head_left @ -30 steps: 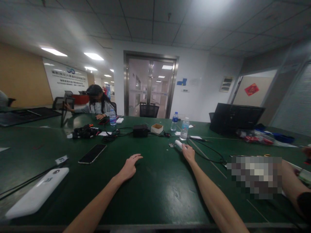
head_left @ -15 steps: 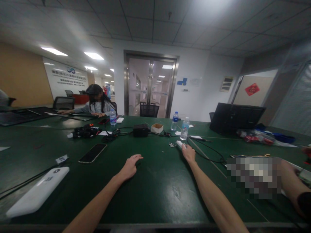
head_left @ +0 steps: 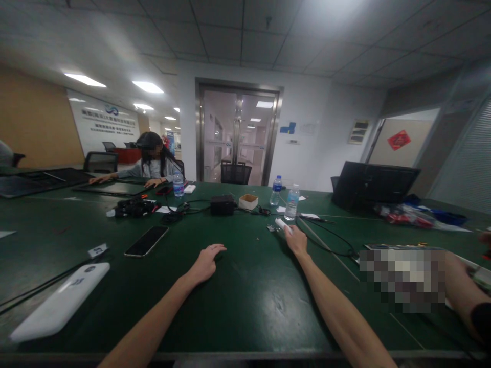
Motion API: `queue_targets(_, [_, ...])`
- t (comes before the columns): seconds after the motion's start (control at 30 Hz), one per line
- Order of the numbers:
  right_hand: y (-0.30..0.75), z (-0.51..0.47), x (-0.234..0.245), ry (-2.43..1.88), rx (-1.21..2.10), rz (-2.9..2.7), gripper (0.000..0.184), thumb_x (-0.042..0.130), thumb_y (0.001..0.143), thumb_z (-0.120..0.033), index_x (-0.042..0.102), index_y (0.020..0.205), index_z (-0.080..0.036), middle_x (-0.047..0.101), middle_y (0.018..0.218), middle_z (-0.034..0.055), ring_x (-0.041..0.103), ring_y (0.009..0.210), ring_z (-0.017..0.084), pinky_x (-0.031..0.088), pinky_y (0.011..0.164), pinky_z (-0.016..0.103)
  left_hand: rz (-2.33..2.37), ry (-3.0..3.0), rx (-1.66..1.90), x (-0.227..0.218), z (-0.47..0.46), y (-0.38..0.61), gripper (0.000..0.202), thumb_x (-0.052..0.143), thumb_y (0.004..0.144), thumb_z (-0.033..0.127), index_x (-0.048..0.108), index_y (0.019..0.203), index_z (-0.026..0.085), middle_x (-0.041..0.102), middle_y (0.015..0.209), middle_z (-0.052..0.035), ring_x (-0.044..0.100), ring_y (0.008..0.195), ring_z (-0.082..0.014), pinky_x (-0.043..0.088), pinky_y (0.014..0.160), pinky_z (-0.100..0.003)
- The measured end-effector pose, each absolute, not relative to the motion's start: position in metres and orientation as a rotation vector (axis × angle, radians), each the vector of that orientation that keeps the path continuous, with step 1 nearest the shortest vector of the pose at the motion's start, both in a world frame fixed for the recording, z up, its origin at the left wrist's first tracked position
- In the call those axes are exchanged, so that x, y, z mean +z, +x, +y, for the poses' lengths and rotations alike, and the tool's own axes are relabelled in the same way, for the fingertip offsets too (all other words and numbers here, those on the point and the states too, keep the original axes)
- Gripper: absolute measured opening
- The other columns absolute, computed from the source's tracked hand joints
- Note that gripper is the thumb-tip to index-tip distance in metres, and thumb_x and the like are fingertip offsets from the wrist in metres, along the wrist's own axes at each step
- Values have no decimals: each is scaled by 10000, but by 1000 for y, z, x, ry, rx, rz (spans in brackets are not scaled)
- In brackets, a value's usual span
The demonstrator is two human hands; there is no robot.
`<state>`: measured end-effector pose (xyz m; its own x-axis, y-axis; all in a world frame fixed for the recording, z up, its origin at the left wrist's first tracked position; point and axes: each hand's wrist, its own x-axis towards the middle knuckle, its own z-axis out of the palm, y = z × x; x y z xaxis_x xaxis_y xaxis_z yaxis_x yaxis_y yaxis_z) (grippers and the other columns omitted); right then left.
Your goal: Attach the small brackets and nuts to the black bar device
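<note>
My left hand (head_left: 205, 263) rests flat on the green table (head_left: 245, 306), fingers stretched out and holding nothing. My right hand (head_left: 296, 239) reaches far forward and its fingers close around a small white cylindrical object (head_left: 282, 224) lying on the table. Tiny metal parts (head_left: 270, 228) lie just left of that object. A black cable (head_left: 330, 240) loops on the table to the right of my right hand.
A black phone (head_left: 146, 241) and a white flat device (head_left: 59, 302) lie at the left. Two water bottles (head_left: 291, 203), a small box (head_left: 248, 202), a black adapter (head_left: 222, 205) and a laptop (head_left: 374, 184) stand farther back. One person sits far left; another person's arm (head_left: 464, 294) is at right.
My right hand has slid slightly farther forward with the white object. The seated person lowered a dark panel flat onto the table. My left hand has stayed in place.
</note>
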<state>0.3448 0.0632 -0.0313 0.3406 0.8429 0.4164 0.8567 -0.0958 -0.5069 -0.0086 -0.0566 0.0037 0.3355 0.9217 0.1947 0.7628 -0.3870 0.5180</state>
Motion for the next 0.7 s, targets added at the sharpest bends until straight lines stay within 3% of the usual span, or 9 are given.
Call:
queue_targets(0.13, [318,52,-27,-1570,-165,-1750,322,471,883,-378,621,1081,-173,636,1036,100,583,957,215,437,841,302,1523,2260,666,4,-58,-9,557,400,762,-29,532,1267,166,501,1368,-71,422,1296,-186,306,1113,-352])
queue_targets(0.23, [273,30,-21,-1336,-128,-1926,296,476,892,-355,606,1096,-185,603,1076,102,556,986,214,437,884,324,1570,2223,767,-2,-53,-11,451,470,857,162,475,1308,168,498,1363,-90,449,1269,-219,350,1076,-376])
queue_targets(0.37, [197,-16,-21,-1175,61,-2064,260,492,897,-345,585,1102,-214,582,1058,94,550,966,225,453,867,361,1684,2149,949,-15,-41,-14,489,467,898,362,418,1331,140,498,1348,-135,485,1228,-248,383,1032,-398])
queue_targets(0.53, [148,-69,-24,-1013,391,-2275,289,531,883,-386,548,1129,-236,570,1029,58,563,875,190,469,779,327,1694,2140,844,-16,-39,-17,362,401,923,337,545,1197,148,648,1132,-113,591,1077,-239,436,946,-371])
queue_targets(0.7, [170,-53,-16,-944,278,-2355,266,408,950,-368,612,977,-199,608,918,44,531,894,178,403,842,334,1531,2216,818,-7,-48,-14,269,464,870,294,632,1035,163,676,1029,-89,623,982,-222,471,883,-328])
